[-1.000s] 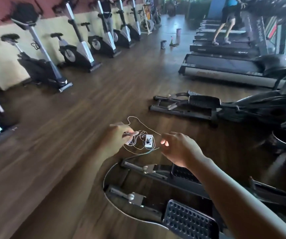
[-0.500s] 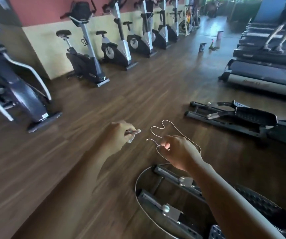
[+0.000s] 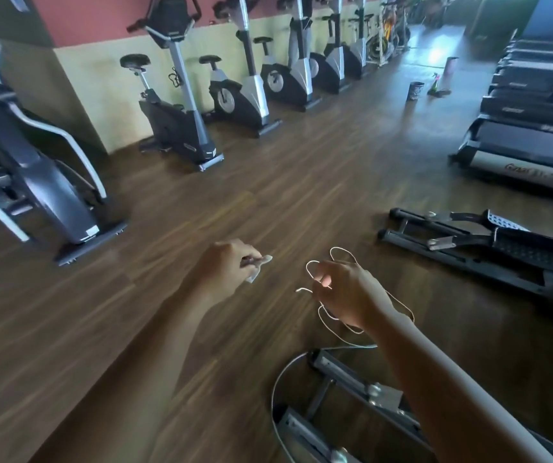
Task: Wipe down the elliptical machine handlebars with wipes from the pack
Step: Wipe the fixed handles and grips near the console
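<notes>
My left hand (image 3: 226, 264) is held out over the wooden floor, its fingers pinched on a small pale wipe (image 3: 259, 268) that sticks out to the right. My right hand (image 3: 346, 295) is closed on loops of a thin white cord (image 3: 336, 253) that trails down and back under my forearm. Below my right arm lie the rear rails and pedal of an elliptical machine (image 3: 345, 382). Its handlebars are out of view. No wipe pack is visible.
A second elliptical's base (image 3: 462, 240) lies to the right. Another elliptical (image 3: 38, 182) stands at the left. Several exercise bikes (image 3: 181, 125) line the far wall. Treadmills (image 3: 522, 145) fill the right side, a person's feet on one. A cup (image 3: 415, 91) stands on the floor.
The view has swung left and up. My right hand has gathered the white cord into loops and lifted it; the small white box seen on the cord a second ago is hidden.
</notes>
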Motion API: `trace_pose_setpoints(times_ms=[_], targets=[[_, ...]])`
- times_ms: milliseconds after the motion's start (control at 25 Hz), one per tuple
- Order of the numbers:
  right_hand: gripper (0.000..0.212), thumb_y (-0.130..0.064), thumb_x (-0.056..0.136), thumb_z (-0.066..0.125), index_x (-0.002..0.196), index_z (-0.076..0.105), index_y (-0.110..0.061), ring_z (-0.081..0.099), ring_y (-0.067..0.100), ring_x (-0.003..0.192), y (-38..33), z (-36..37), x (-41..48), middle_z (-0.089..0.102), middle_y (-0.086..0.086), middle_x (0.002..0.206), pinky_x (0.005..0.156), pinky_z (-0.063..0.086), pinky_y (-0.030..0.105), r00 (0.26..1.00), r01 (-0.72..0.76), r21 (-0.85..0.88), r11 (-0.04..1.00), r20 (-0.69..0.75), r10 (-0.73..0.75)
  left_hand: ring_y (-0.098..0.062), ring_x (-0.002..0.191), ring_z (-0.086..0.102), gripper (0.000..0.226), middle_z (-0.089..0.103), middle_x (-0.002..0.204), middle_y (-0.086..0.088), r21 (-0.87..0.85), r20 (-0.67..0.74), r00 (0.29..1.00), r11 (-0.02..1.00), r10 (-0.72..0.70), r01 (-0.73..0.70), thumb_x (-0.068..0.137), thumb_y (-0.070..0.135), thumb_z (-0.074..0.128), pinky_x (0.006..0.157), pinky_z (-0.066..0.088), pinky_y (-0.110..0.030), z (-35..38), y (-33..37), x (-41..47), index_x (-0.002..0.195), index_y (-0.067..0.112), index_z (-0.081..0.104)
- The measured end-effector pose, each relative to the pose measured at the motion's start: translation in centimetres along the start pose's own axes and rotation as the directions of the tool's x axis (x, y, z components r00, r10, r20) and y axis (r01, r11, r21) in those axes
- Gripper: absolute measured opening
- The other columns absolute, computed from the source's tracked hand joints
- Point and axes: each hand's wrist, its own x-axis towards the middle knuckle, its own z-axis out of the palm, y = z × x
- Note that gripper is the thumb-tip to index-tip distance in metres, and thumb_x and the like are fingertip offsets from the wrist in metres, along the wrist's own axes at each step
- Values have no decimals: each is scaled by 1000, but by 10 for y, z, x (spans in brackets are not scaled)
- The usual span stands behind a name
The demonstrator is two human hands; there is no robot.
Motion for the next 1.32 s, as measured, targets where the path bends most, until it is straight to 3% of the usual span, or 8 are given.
trace_pose_setpoints(times_ms=[320,560,800,920,1040,1320], targets=[[12,-40,87,61,91,65,-30,67,18,84,6,-20,125,69,-13,93,73,55,32,998,-13,-4,1000,-65,12,-17,78,68,14,70,80,2,-21,2,1000,999,31,-31,82,24,61,76,55,-42,-14,-36,122,75,20,72],[11,-40,88,57,93,63,-33,66,18,86,-10,-5,222,67,-14,95,74,54,32,993,-64,-22,998,-96,62,-14,82,68,12,69,87,2,-50,-31,991,990,127,-128,88,17,71,80,55,-38,-29,-99,225,98,19,79],[12,-41,88,56,94,63,-33,67,17,85,-48,7,329,69,-15,95,73,55,32,973,-175,-12,984,-158,171,-16,84,69,14,69,83,0,-80,72,968,969,238,-233,84,23,63,78,55,-41,-73,-159,334,71,20,70],[13,-41,87,55,94,63,-33,67,17,84,-62,10,372,67,-17,91,74,56,34,962,-213,5,977,-175,211,-5,76,64,24,63,76,3,-45,77,957,960,280,-277,85,22,66,74,53,-33,-93,-182,380,61,20,64],[15,-41,86,55,94,63,-32,67,17,84,-68,10,406,67,-16,91,74,56,36,952,-244,-3,970,-192,239,-3,74,62,26,64,79,4,-38,82,944,947,320,-318,87,18,68,71,49,-26,-104,-200,423,61,19,65],[15,-41,86,55,93,64,-30,67,18,84,-36,-2,471,67,-13,91,73,55,35,920,-322,-5,947,-239,311,-14,76,65,19,65,81,0,-73,122,906,914,405,-399,83,19,64,76,54,-38,-86,-194,514,64,18,66]])
